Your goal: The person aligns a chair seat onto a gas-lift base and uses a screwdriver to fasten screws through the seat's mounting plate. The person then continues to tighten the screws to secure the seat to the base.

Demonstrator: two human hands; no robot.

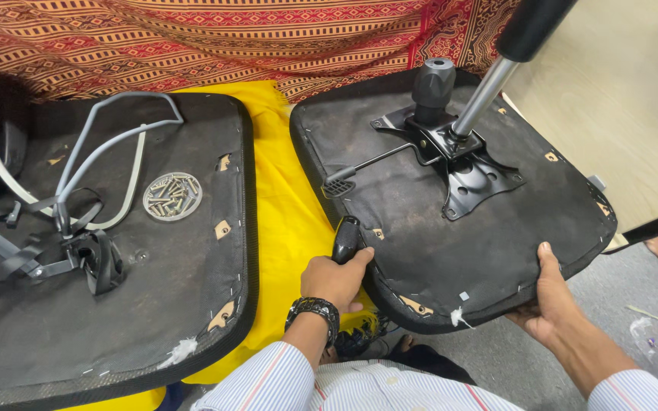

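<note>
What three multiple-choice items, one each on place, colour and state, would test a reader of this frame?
1. Where does the dish of screws lie?
A. on the left seat base
B. on the yellow cloth
C. on the floor

2. What colour is the cloth between the two seat bases?
A. blue
B. yellow
C. white

3. What is the right hand doing?
A. hanging free
B. holding the dish of screws
C. gripping the edge of the right seat base

Answers:
1 A, the dish sits on the black underside of the left seat base.
2 B, bright yellow fabric shows in the gap.
3 C, its thumb lies on top of the right seat base and its fingers go under the near edge, while the left hand grips a black handle.
</note>
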